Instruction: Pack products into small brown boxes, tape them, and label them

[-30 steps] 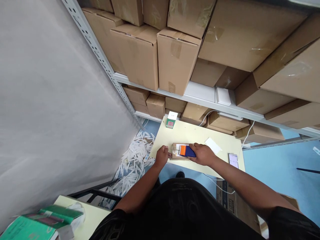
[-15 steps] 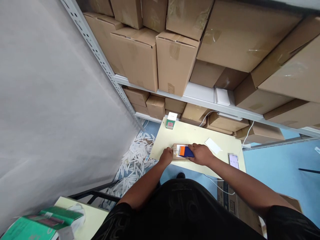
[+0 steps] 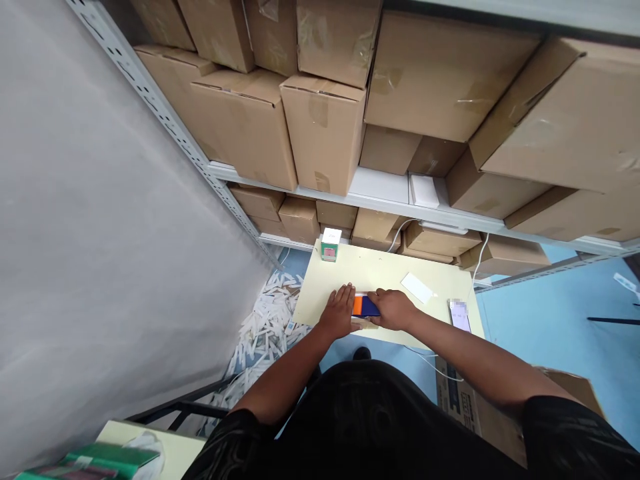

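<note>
Head view: the box (image 3: 369,325) lies near the worktop's (image 3: 380,268) front edge. The left hand (image 3: 341,311), fingers straight, grasping nothing, should press evenly; the right hand (image 3: 395,309), fingers curled around the tool (image 3: 370,307), should stay level.

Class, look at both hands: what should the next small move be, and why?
Probably lift the left hand a little: laid across the left side of the small carton, it hides that end from checking, while the right hand holds the orange-and-blue item over the carton.
</note>
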Action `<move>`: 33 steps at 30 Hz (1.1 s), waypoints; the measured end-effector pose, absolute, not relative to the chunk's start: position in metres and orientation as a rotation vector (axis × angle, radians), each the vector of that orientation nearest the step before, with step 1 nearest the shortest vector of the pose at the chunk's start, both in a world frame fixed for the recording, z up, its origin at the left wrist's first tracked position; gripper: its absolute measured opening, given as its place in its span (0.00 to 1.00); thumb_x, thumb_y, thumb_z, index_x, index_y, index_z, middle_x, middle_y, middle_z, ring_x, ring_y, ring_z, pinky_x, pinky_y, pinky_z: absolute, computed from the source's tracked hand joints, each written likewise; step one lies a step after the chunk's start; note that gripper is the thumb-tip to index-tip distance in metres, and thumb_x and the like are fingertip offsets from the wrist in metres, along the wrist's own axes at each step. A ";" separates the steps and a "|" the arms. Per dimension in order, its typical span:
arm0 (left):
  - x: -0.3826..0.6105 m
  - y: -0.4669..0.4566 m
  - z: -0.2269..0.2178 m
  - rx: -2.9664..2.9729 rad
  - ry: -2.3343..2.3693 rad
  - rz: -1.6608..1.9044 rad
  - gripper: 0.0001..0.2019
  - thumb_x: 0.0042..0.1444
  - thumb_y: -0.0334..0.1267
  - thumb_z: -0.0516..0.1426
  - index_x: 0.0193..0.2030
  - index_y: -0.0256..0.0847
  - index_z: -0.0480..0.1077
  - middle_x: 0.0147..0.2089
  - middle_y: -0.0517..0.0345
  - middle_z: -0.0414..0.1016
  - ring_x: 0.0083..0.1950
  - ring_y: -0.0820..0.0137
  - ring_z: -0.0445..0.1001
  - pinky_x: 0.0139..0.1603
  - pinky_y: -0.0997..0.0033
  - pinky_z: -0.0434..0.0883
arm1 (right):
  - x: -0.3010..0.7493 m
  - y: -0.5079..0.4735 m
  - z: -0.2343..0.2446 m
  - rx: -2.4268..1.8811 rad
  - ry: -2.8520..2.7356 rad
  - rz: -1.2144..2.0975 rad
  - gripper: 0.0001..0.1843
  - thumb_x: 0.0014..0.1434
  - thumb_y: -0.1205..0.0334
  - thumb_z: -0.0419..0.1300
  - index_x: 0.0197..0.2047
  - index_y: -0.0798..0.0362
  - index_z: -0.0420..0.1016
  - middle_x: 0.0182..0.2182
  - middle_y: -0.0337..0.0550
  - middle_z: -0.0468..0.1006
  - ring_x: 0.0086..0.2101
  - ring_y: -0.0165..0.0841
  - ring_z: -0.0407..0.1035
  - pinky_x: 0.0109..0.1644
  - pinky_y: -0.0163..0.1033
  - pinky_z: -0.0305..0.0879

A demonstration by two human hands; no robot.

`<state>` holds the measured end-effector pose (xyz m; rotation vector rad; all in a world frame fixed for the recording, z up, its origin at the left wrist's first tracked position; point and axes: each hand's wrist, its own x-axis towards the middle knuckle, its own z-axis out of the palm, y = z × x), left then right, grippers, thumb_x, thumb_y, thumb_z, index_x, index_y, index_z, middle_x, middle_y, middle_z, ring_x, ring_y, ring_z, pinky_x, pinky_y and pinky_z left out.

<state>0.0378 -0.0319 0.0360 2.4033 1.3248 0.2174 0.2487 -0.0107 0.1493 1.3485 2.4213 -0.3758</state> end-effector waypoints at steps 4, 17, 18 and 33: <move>0.037 -0.026 0.032 2.433 1.327 0.249 0.53 0.55 0.60 0.61 0.78 0.33 0.43 0.78 0.33 0.47 0.78 0.45 0.47 0.76 0.44 0.42 | 0.248 -0.013 0.148 1.368 2.406 -0.381 0.35 0.61 0.42 0.61 0.65 0.51 0.64 0.50 0.56 0.77 0.45 0.47 0.76 0.46 0.44 0.67; 0.030 -0.013 0.028 2.456 1.214 0.247 0.52 0.55 0.63 0.61 0.75 0.31 0.49 0.74 0.30 0.57 0.75 0.42 0.54 0.75 0.45 0.47 | 0.389 -0.021 0.151 1.443 2.442 -0.418 0.41 0.65 0.38 0.54 0.72 0.54 0.58 0.52 0.57 0.76 0.46 0.48 0.74 0.47 0.45 0.64; 0.031 -0.013 0.026 2.469 1.201 0.244 0.52 0.55 0.63 0.61 0.75 0.30 0.49 0.73 0.29 0.57 0.75 0.42 0.54 0.75 0.45 0.46 | 0.401 -0.022 0.148 1.453 2.431 -0.408 0.41 0.65 0.38 0.53 0.73 0.54 0.58 0.52 0.57 0.75 0.46 0.48 0.74 0.47 0.45 0.64; 0.037 -0.028 -0.011 2.441 1.163 0.064 0.51 0.54 0.64 0.60 0.74 0.30 0.51 0.74 0.28 0.54 0.76 0.41 0.53 0.75 0.43 0.49 | 0.424 -0.040 0.082 1.368 2.391 -0.524 0.44 0.66 0.39 0.52 0.76 0.57 0.52 0.52 0.61 0.75 0.47 0.50 0.73 0.51 0.49 0.64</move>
